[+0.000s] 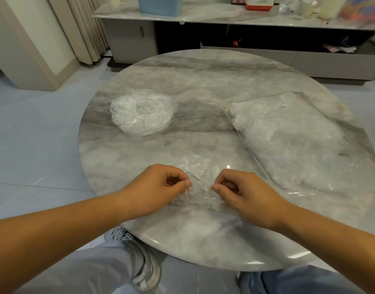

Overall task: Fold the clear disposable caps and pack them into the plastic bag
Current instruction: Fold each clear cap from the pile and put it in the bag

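My left hand & right hand each pinch the cap flat on the table near me (edges taut for folding); plastic bag waits right.

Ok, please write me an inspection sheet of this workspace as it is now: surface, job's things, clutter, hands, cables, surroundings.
Surface: round marble-look table, glossy, with light reflections.
Job's things: one clear cap on the near part of the table, between the hands; pile of caps on the left half; plastic bag lying flat on the right half, with clear plastic already inside.
Clutter: nothing seen.
Hands: left hand and right hand each pinch the clear cap, fingers curled.
Cables: nothing seen.
Surroundings: low sideboard behind the table, carrying a blue container; curtain at far left; pale tiled floor.
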A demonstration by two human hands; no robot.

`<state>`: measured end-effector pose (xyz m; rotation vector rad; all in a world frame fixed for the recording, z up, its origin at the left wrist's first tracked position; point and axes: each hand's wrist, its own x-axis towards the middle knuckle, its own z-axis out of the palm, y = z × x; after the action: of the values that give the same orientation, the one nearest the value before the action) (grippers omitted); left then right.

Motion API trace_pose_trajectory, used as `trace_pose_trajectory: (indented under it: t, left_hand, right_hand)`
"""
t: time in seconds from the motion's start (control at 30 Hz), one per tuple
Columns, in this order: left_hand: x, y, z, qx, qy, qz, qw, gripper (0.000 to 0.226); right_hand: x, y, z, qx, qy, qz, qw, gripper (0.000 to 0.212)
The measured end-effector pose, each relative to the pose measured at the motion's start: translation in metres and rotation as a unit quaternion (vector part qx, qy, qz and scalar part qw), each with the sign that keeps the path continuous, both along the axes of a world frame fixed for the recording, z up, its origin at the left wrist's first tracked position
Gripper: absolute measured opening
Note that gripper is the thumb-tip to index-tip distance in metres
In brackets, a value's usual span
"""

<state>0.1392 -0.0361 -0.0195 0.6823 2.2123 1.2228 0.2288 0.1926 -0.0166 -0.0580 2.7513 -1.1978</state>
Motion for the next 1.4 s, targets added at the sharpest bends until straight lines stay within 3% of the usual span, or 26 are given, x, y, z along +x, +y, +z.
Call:
trace_pose_trajectory:
  t: [0.1, 0.2, 0.4, 0.5, 0.57, 0.67, 0.73, 0.9, 1.03, 1.13, 1.3, 1.4]
  left_hand:
    - [-0.003, 0.005, -0.001, -0.046, 0.018, 0.044, 0.998, 0.017]
    - [-0.006, 0.01, -0.003, -0.095, 0.052, 0.057, 0.992, 0.012]
    - [-0.007, 0.011, -0.01, -0.158, 0.12, 0.031, 0.98, 0.013]
    - [-0.008, 0.012, -0.008, -0.174, 0.12, 0.032, 0.977, 0.022]
    - [-0.009, 0.015, -0.006, -0.177, 0.101, 0.043, 0.978, 0.042]
    - [-0.013, 0.019, -0.001, -0.186, 0.054, 0.063, 0.979, 0.097]
    - [-0.016, 0.023, 0.003, -0.189, 0.03, 0.063, 0.979, 0.112]
    - [-0.022, 0.03, 0.014, -0.098, -0.094, 0.129, 0.982, 0.099]
    - [-0.02, 0.033, 0.021, -0.025, -0.198, 0.172, 0.965, 0.089]
    - [-0.016, 0.036, 0.021, 0.036, -0.271, 0.187, 0.944, 0.088]
    - [-0.014, 0.037, 0.02, 0.071, -0.365, 0.165, 0.914, 0.085]
    - [-0.017, 0.033, 0.017, 0.071, -0.401, 0.153, 0.9, 0.058]
  right_hand:
    - [-0.007, -0.004, -0.004, 0.003, -0.033, -0.045, 0.998, 0.021]
    - [-0.012, -0.008, -0.011, 0.074, -0.046, -0.058, 0.994, 0.021]
    - [-0.01, -0.007, -0.009, 0.172, -0.011, -0.072, 0.982, 0.014]
    - [-0.009, -0.005, -0.007, 0.213, -0.011, -0.075, 0.974, 0.028]
    - [-0.01, -0.005, -0.007, 0.216, -0.014, -0.076, 0.973, 0.041]
    - [-0.013, -0.006, -0.003, 0.148, -0.038, -0.111, 0.982, 0.074]
    - [-0.016, -0.006, 0.0, 0.108, -0.037, -0.136, 0.984, 0.083]
    - [-0.031, -0.003, 0.015, -0.027, -0.019, -0.214, 0.976, 0.058]
    - [-0.032, -0.011, 0.022, -0.198, -0.081, -0.23, 0.949, 0.036]
    - [-0.031, -0.015, 0.019, -0.296, -0.162, -0.235, 0.911, 0.038]
    - [-0.03, -0.012, 0.011, -0.34, -0.219, -0.251, 0.88, 0.059]
    - [-0.031, -0.006, 0.011, -0.386, -0.251, -0.256, 0.85, 0.055]
